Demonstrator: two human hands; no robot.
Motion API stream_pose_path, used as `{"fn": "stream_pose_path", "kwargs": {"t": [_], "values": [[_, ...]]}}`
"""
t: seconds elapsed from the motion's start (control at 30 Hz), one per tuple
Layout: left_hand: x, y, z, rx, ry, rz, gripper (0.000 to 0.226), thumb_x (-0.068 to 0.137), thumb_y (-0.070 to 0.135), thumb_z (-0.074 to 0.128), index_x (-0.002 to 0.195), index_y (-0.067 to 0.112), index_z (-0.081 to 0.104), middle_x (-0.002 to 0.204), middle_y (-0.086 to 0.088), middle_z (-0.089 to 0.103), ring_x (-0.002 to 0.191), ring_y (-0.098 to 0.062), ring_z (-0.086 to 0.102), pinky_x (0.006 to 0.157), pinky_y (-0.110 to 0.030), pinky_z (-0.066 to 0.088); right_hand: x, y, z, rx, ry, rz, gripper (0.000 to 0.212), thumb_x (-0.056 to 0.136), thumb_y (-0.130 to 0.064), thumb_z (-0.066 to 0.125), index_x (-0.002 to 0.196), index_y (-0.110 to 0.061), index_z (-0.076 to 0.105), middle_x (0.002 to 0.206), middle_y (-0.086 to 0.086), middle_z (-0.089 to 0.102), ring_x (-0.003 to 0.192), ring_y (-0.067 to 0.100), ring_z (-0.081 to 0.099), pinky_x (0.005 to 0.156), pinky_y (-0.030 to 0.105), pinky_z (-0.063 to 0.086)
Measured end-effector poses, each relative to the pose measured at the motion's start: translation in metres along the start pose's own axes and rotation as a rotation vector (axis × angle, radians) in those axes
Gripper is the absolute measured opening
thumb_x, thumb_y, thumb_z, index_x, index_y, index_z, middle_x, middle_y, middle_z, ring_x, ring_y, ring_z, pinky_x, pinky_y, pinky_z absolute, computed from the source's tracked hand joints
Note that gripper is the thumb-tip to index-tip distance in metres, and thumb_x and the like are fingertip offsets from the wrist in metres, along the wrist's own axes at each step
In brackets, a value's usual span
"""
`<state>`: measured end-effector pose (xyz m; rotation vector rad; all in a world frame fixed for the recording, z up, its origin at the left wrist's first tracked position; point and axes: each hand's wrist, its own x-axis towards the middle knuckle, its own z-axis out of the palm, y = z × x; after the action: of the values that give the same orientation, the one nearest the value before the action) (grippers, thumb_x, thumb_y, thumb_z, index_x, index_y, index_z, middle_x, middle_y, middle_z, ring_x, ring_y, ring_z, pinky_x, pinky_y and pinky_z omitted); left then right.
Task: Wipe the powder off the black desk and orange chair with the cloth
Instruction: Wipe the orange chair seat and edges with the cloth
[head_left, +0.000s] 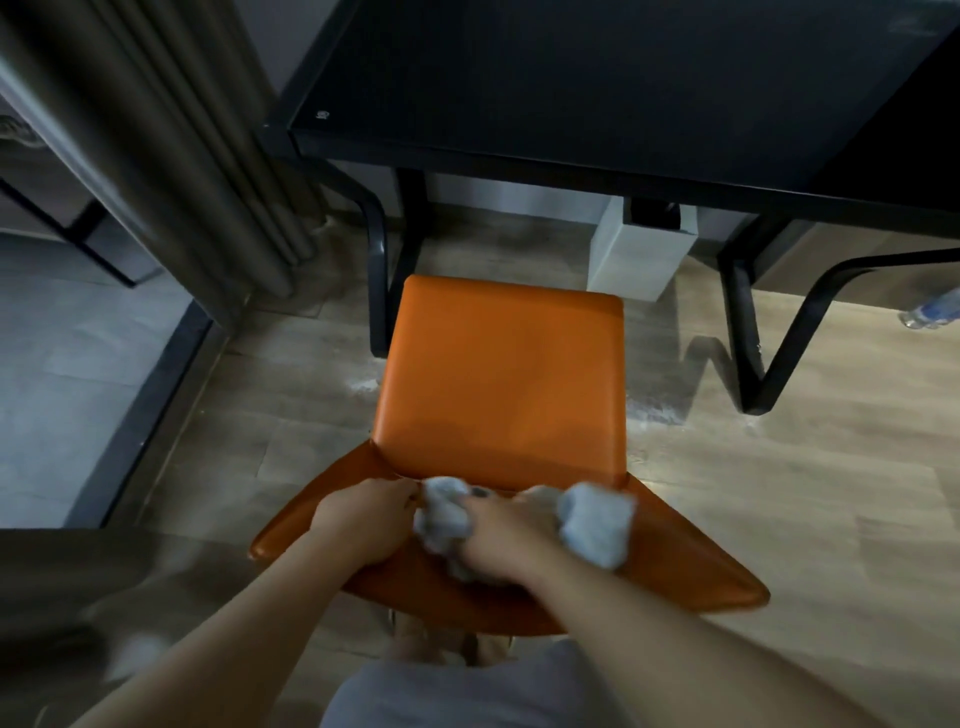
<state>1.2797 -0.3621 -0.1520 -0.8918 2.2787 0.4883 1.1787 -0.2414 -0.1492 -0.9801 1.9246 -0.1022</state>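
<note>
Clutching the crumpled grey cloth, my right hand wiped the orange leather chair, left hand gripping it; the black flat-topped desk looked done.

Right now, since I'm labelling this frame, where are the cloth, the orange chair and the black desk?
cloth (597, 522): head view, its bunched right end.
orange chair (498, 374): head view, middle of flat panel.
black desk (597, 78): head view, bare top.

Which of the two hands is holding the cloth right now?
The right hand, fingers curled round the bunched grey cloth on the orange chair. The left hand rests on the chair just beside the cloth.
</note>
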Motion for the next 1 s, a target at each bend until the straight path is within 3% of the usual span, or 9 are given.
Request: {"fn": "stream_pose_path", "kwargs": {"t": [0.1,0.17,0.27,0.37,0.43,0.53,0.63,0.8,1.0], "values": [[-0.012,-0.024,-0.005,0.027,0.141,-0.064,0.026,0.098,0.035,0.035,0.113,0.027,0.055,0.113,0.002,0.063,0.102,-0.017,0.060,0.082,-0.032,0.047,-0.007,-0.022,0.002,0.236,-0.045,-0.031,0.043,0.071,-0.034,0.060,0.114,-0.037,0.054,0.091,-0.002,0.063,0.081,0.019,0.061,0.073,0.034,0.051],[-0.024,-0.039,-0.006,0.024,0.211,-0.040,0.027,0.097,0.038,0.033,0.100,0.029,0.057,0.103,0.005,0.065,0.090,-0.014,0.062,0.072,-0.028,0.044,-0.018,0.009,-0.010,0.231,-0.071,0.035,0.044,0.075,-0.032,0.055,0.119,-0.032,0.053,0.105,0.002,0.066,0.095,0.024,0.063,0.078,0.031,0.049],[-0.027,-0.047,-0.009,-0.012,0.183,-0.051,0.032,0.096,0.043,0.033,0.107,0.029,0.059,0.103,0.004,0.065,0.092,-0.016,0.061,0.068,-0.028,0.044,-0.026,0.057,-0.030,-0.101,-0.005,0.211,0.041,0.083,-0.031,0.049,0.124,-0.027,0.052,0.116,0.002,0.061,0.108,0.025,0.057,0.084,0.032,0.043],[-0.021,-0.045,-0.011,-0.011,0.115,-0.003,0.033,0.098,0.040,0.032,0.116,0.028,0.056,0.115,0.002,0.062,0.101,-0.018,0.059,0.073,-0.028,0.043,-0.021,0.030,-0.020,-0.143,0.019,0.245,0.041,0.086,-0.039,0.047,0.125,-0.031,0.051,0.124,0.000,0.057,0.117,0.027,0.051,0.097,0.043,0.036],[-0.019,-0.049,-0.012,-0.030,0.063,0.055,0.032,0.099,0.036,0.032,0.121,0.029,0.054,0.123,0.002,0.059,0.109,-0.018,0.056,0.082,-0.029,0.042,-0.009,-0.014,-0.001,-0.021,0.020,0.161,0.033,0.082,-0.042,0.045,0.111,-0.033,0.059,0.118,0.001,0.062,0.111,0.028,0.056,0.091,0.043,0.039],[-0.023,-0.071,-0.010,-0.211,0.141,0.064,0.032,0.098,0.029,0.036,0.125,0.025,0.050,0.121,-0.003,0.061,0.107,-0.023,0.058,0.090,-0.033,0.046,0.007,-0.079,0.014,0.213,0.057,0.050,0.039,0.074,-0.039,0.049,0.111,-0.033,0.058,0.108,0.006,0.066,0.101,0.028,0.059,0.083,0.040,0.047],[-0.033,-0.087,-0.003,-0.437,0.280,-0.013,0.030,0.096,0.030,0.038,0.124,0.025,0.050,0.115,-0.005,0.061,0.096,-0.022,0.058,0.077,-0.030,0.043,0.003,-0.073,0.008,0.448,0.054,0.085,0.035,0.082,-0.025,0.057,0.116,-0.019,0.061,0.094,0.000,0.067,0.083,0.015,0.061,0.070,0.024,0.050],[-0.032,-0.083,0.000,-0.681,0.238,-0.066,0.024,0.097,0.041,0.032,0.104,0.028,0.051,0.076,0.003,0.056,0.067,-0.013,0.055,0.057,-0.027,0.040,-0.019,-0.031,-0.006,0.189,0.046,0.274,0.030,0.085,-0.028,0.052,0.111,-0.021,0.066,0.093,0.002,0.068,0.073,0.008,0.063,0.068,0.027,0.044],[-0.034,-0.086,0.005,-1.216,0.277,-0.148,0.018,0.097,0.027,0.034,0.108,0.019,0.046,0.097,-0.006,0.058,0.093,-0.025,0.056,0.087,-0.042,0.047,0.011,-0.127,0.023,0.257,0.218,0.059,0.044,0.073,-0.036,0.052,0.117,-0.029,0.057,0.099,0.003,0.069,0.092,0.026,0.064,0.082,0.039,0.052]]}}
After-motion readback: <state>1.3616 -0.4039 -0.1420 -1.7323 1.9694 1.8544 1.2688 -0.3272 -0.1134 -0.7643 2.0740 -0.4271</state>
